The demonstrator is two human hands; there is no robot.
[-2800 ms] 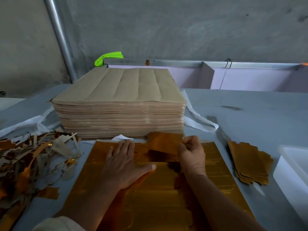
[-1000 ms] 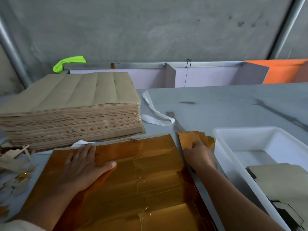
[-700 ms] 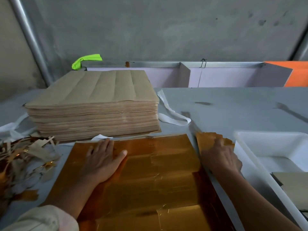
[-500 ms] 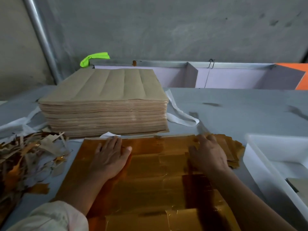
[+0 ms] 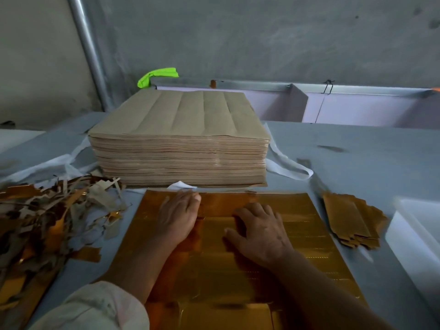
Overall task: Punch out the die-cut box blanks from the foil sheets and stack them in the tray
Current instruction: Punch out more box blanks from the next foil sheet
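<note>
A gold foil sheet [image 5: 304, 236] lies flat on the grey table in front of me. My left hand [image 5: 177, 216] presses palm-down on its far left part, fingers reaching the sheet's far edge. My right hand [image 5: 262, 231] rests on the sheet's middle with fingers spread and slightly bent, holding nothing. A small pile of punched-out gold blanks [image 5: 352, 222] sits just right of the sheet. The white tray [image 5: 404, 232] shows only its left wall and corner at the right edge.
A tall stack of brown-backed sheets [image 5: 181, 141] stands right behind the foil sheet. Torn foil and paper scraps [image 5: 42, 217] are heaped at the left. White strapping [image 5: 288, 165] lies beside the stack. A lilac partition [image 5: 357, 108] runs along the back.
My right hand left the pile of blanks and moved left onto the middle of the foil sheet. My left hand stays pressing the sheet. The view swung left, hiding most of the tray.
</note>
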